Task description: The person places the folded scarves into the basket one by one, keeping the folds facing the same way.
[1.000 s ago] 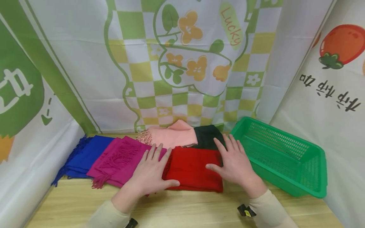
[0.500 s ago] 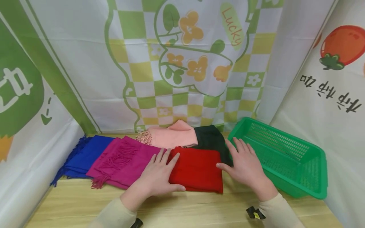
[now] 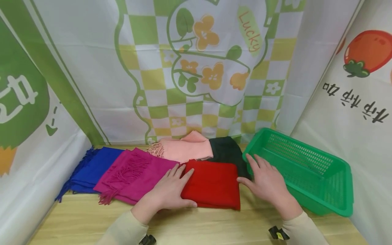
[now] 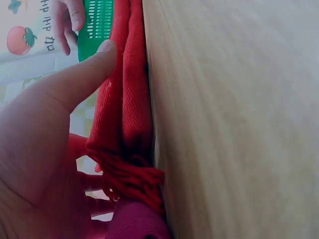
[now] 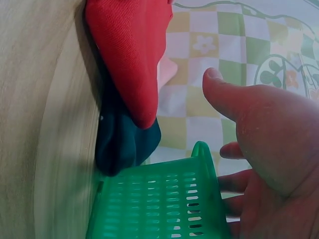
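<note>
Left hand (image 3: 169, 190) flat, fingers straight on left edge of folded red scarf (image 3: 212, 183) at table front; right hand (image 3: 266, 182) relaxed beside it, against green basket (image 3: 309, 170). Risk: fold slipping open if lifted unevenly.

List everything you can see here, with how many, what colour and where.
red scarf: one, red, folded, front centre of the table, between the hands
magenta scarf: one, magenta, fringed, left of the red one
blue scarf: one, blue, far left, partly under the magenta one
pink scarf: one, pale pink, behind the red one
dark scarf: one, very dark green, right of the pink one
basket: one, green plastic, right side of the table
table: one, light wood
backdrop: printed cloth, green, yellow and white, behind and at both sides
left hand: flat at the red scarf's left edge
right hand: flat beside the red scarf's right edge, next to the basket
</note>
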The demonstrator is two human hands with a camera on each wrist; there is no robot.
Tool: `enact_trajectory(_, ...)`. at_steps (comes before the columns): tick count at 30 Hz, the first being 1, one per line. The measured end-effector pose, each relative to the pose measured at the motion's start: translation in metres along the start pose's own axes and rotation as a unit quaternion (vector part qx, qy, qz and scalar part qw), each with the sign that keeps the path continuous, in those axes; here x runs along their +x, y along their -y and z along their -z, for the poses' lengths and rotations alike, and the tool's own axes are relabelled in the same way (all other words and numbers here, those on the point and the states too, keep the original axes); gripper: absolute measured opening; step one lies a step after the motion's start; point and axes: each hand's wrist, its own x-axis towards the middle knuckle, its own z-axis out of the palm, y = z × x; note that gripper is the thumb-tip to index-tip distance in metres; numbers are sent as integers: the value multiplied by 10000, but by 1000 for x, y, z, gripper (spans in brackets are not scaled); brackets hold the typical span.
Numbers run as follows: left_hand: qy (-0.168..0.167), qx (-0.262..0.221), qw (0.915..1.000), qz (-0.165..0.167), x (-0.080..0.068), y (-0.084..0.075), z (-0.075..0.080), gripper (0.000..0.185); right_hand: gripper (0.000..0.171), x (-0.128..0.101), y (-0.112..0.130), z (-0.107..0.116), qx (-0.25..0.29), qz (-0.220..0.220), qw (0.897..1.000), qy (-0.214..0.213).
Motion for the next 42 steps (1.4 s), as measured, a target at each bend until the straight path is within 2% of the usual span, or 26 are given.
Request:
enact_trajectory(5,79,-157,9998,-93,0,7,-3,121,94,0,0,-1,-6,-28,10000,-61)
enact_trajectory(9,124,-268,9995,-118,1,10,-5,120,88,0,-1,-4,-37,14,9996,-264)
enact_trajectory(19,134,-354,9992,-127,-1,11,-8,116,63,5,-13,-16,-81,-162,9975,-690)
enact_trajectory(27,222,-373,9990,-66,1,11,-9,115,40,5,-17,-26,-318,-55,9910,-1297)
enact_trajectory(42,217,-366,9990,-97,0,13,-9,114,20,5,-18,-33,-590,52,9814,-1828)
